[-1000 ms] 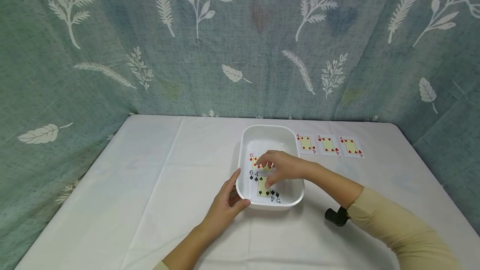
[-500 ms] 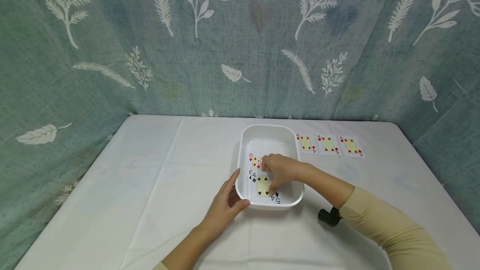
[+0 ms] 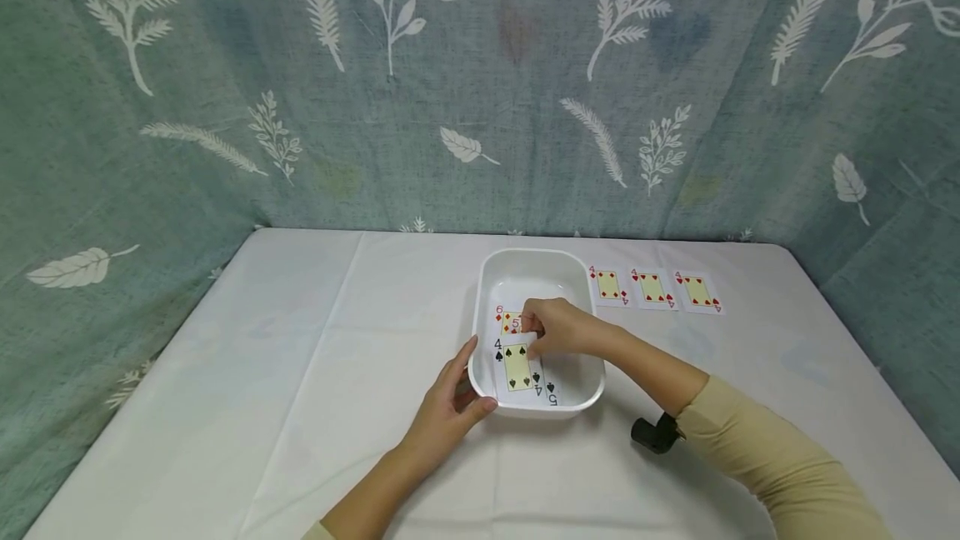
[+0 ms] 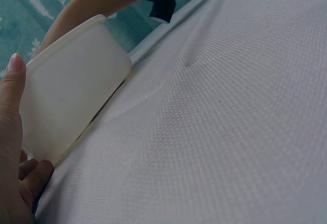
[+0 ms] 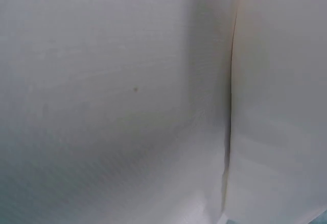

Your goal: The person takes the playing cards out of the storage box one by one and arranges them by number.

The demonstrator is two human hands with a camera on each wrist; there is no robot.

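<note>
A white tray (image 3: 525, 261) sits mid-table and holds several playing cards. A 4 of spades (image 3: 517, 367) lies on top at the near side, with a black 5 (image 3: 552, 395) peeking out under it. A red 6 (image 3: 501, 317) and a red 5 (image 3: 516, 324) lie further back. My right hand (image 3: 542, 335) reaches into the tray, its curled fingers pinching the far edge of the 4 of spades. My left hand (image 3: 453, 398) grips the tray's near-left corner, thumb (image 4: 11, 89) up along the tray wall (image 4: 76, 99). The right wrist view shows only blurred white surfaces.
Three red 4 cards lie in a row on the white tablecloth right of the tray: (image 3: 609, 285), (image 3: 652, 287), (image 3: 697, 291). A green leaf-print cloth (image 3: 480, 82) hangs behind and at both sides. A black wrist strap (image 3: 655, 432) sits on my right forearm.
The 4 of spades has slid left and now covers the black 6 that showed beside it. My right hand has drawn back slightly with it. The left hand has stayed on the tray.
</note>
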